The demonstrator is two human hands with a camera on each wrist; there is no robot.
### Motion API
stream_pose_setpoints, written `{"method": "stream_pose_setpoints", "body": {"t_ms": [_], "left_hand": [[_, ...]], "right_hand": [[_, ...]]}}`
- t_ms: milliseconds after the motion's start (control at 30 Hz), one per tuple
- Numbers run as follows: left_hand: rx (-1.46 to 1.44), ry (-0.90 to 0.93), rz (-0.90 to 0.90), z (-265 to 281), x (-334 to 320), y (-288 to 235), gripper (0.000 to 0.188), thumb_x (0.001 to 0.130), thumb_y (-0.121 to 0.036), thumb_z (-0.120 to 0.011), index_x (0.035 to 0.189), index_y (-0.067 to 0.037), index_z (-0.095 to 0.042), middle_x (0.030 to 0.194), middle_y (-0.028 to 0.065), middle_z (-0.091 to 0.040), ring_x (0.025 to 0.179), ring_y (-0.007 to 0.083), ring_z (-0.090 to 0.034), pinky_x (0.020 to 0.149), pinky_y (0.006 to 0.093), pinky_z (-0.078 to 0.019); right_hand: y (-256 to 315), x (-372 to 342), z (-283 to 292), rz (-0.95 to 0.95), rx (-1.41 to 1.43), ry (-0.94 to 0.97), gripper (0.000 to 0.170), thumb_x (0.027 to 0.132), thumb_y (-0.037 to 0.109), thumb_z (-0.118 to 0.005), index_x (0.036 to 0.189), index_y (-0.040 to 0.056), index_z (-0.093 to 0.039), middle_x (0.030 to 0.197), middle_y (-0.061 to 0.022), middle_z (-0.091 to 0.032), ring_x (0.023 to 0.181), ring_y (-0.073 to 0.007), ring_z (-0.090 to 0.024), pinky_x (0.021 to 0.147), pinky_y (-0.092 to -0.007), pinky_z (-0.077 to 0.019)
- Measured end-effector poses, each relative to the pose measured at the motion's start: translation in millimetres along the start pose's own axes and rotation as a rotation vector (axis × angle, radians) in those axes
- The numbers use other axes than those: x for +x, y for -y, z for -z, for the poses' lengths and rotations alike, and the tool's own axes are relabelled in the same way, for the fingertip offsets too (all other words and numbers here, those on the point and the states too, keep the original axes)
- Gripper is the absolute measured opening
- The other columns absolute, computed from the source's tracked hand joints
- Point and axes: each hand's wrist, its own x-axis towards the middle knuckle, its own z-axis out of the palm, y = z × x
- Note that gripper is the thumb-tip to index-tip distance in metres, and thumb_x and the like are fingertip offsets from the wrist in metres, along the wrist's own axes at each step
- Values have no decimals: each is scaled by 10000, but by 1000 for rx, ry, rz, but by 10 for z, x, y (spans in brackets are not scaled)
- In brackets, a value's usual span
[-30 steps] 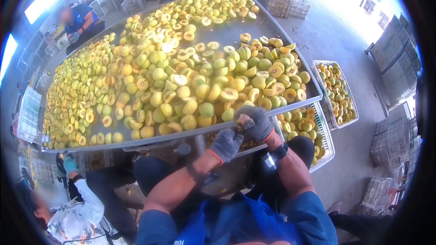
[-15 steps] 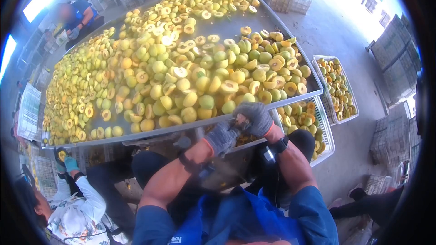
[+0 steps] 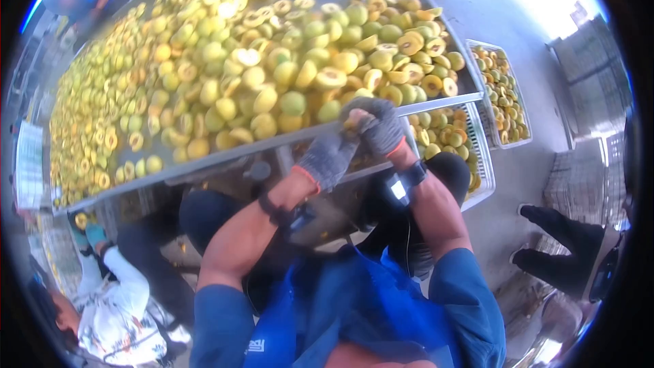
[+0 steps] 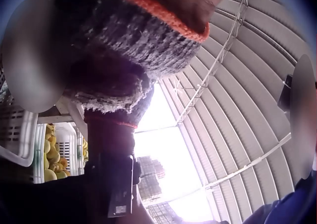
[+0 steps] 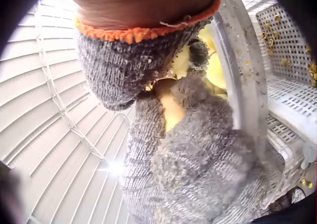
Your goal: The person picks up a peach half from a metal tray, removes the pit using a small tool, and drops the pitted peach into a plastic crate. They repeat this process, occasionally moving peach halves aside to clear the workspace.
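In the head view my left hand (image 3: 328, 157) and right hand (image 3: 377, 125), both in grey knitted gloves with orange cuffs, meet at the near edge of the metal table (image 3: 197, 159). Their fingers are curled in against each other. Between the gloves the right wrist view shows a small peach-yellow piece (image 5: 172, 111), mostly covered; I cannot tell whether it is stone fruit or a bare fingertip. The left wrist view has the left glove (image 4: 133, 36) large, its fingers in shadow. Just past the hands lies a heap of halved yellow-green stone fruit (image 3: 272, 75).
Below the table's right corner stands a white crate (image 3: 485, 163) of fruit halves, with another filled crate (image 3: 524, 112) behind it. A person in teal gloves (image 3: 95, 234) sits at lower left. Dark-trousered legs (image 3: 569, 238) show at right. Stacked crates (image 3: 593, 82) stand farther right.
The head view has tilted down, so table and hands sit higher in it. Both hands stay together at the table edge with small finger shifts. The dark-trousered legs have come farther in at right.
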Motion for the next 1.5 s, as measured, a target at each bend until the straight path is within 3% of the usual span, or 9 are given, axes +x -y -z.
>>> {"method": "stream_pose_setpoints", "body": {"t_ms": [233, 433, 533, 633, 733, 1067, 1200, 1333, 1500], "left_hand": [[-323, 161, 322, -50, -27, 0, 408, 1033, -316, -532, 895, 47, -655, 678, 186, -627, 594, 268, -608, 557, 406, -466], [-633, 228, 566, 105, 10, -196, 168, 1000, -160, -583, 1094, -38, -652, 686, 31, -610, 605, 175, -598, 551, 339, -472], [143, 26, -133, -144, 6, 189, 205, 1005, -177, -584, 1130, -22, -634, 696, 28, -621, 623, 213, -611, 587, 392, -500], [-149, -163, -257, -350, 30, 334, 232, 1003, -236, -612, 1095, -24, -637, 708, 17, -625, 608, 224, -590, 584, 413, -489], [-713, 250, 660, 196, -37, -414, 188, 1010, -256, -623, 1092, -88, -644, 753, -2, -599, 569, 121, -539, 473, 286, -407], [-1334, 472, 549, 303, -192, -21, 280, 1038, -257, -563, 1280, -125, -612, 1018, 17, -673, 802, 135, -642, 620, 272, -505], [18, 530, 227, 230, -71, 60, 372, 940, -139, -609, 1311, -120, -615, 1157, 81, -694, 961, 255, -684, 804, 351, -551], [55, 279, 197, 307, 124, -166, 282, 948, -219, -631, 1160, -36, -666, 995, 178, -706, 878, 338, -681, 771, 426, -528], [327, 169, 134, 203, 138, -202, 312, 964, -287, -621, 1035, 13, -676, 842, 256, -678, 811, 412, -668, 724, 473, -504]], "right_hand": [[-18, 14, 25, -106, 131, 24, 235, 943, 182, -602, 968, -22, -717, 823, -46, -693, 768, -126, -627, 709, -270, -506], [16, -16, -62, -28, 108, -58, 214, 940, 173, -598, 959, -3, -718, 813, -45, -684, 751, -125, -608, 689, -277, -495], [-14, -24, -11, -25, -58, -3, 207, 936, 182, -606, 943, 6, -714, 791, -30, -669, 734, -121, -582, 665, -289, -487], [56, 40, 10, 185, -206, 24, 194, 930, 173, -610, 931, 7, -710, 755, -34, -651, 710, -117, -571, 652, -295, -488], [123, -39, -29, 209, -213, 9, 183, 919, 149, -599, 910, 4, -712, 757, -69, -661, 715, -141, -603, 664, -307, -496], [-9, -52, 154, 201, -203, 82, 171, 925, 162, -616, 921, 45, -740, 853, -108, -712, 755, -229, -669, 718, -338, -527], [18, -23, 204, -111, -153, 155, 160, 944, 171, -625, 989, 56, -726, 881, -106, -729, 761, -246, -685, 720, -336, -553], [-352, 86, 179, -10, -179, 135, 270, 930, 248, -641, 987, -1, -728, 866, -49, -697, 771, -126, -630, 647, -271, -525], [-128, 65, 46, -206, -30, -16, 221, 934, 207, -624, 946, 8, -720, 781, -111, -702, 656, -168, -658, 592, -321, -529]]}}
